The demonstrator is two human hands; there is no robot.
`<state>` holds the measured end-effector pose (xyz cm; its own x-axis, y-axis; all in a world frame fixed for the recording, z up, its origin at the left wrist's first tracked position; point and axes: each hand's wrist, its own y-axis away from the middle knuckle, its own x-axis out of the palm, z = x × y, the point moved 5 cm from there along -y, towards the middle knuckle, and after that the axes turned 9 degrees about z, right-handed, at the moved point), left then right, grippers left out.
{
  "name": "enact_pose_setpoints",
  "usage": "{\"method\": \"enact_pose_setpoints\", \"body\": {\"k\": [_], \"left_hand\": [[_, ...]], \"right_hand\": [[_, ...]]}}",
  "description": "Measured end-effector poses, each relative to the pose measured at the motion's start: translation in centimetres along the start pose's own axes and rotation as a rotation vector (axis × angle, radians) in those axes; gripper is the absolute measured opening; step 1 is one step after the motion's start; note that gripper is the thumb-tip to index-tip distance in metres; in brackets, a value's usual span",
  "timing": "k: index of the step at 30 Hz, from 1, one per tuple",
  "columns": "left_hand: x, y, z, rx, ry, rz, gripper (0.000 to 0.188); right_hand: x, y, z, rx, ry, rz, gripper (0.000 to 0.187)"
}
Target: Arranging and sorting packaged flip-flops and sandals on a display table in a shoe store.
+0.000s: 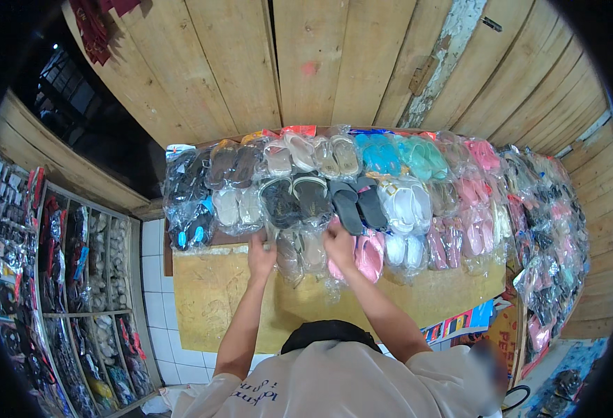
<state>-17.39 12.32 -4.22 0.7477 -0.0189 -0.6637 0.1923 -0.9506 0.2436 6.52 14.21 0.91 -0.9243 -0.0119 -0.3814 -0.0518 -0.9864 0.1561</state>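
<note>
My left hand (261, 258) is closed at the left edge of a clear plastic bag with a pair of taupe sandals (291, 252). At the bag's right side my right hand (338, 245) is closed too, with its fingertips partly hidden. Beyond the hands lies a bagged pair of black clogs (296, 200), and dark grey slides (359, 207) lie just past my right hand. Pink clogs (368, 256) in plastic sit partly behind that hand and wrist. Left of the black clogs is a bagged cream pair (238, 207).
Bagged footwear stands in rows on a table with a yellowish covering (209, 306). White clogs (407, 206) and a turquoise pair (381, 155) lie to the right. More bagged pairs (547, 230) fill a side display. A shelf rack (90, 315) stands left; a plank wall (306, 70) rises behind.
</note>
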Motion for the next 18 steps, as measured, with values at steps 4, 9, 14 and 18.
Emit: {"method": "enact_pose_setpoints", "body": {"k": [4,9,14,18], "left_hand": [[-1.5,0.3,-12.3,0.645,-0.164,-0.024,0.044],[2.6,-0.4,-8.4,0.652,-0.324,0.205,0.042],[3.7,-1.0,-7.7,0.528,-0.281,0.121,0.036],[4.9,-1.7,-8.2,0.308,-0.096,-0.062,0.028]], "right_hand": [[0.7,-4.8,-4.1,0.775,-0.761,0.032,0.024],[3.6,-8.2,-5.3,0.834,-0.702,0.302,0.022],[3.8,-8.7,-6.2,0.828,-0.840,0.397,0.025],[4.2,-8.7,-4.3,0.783,-0.940,0.373,0.027]]}}
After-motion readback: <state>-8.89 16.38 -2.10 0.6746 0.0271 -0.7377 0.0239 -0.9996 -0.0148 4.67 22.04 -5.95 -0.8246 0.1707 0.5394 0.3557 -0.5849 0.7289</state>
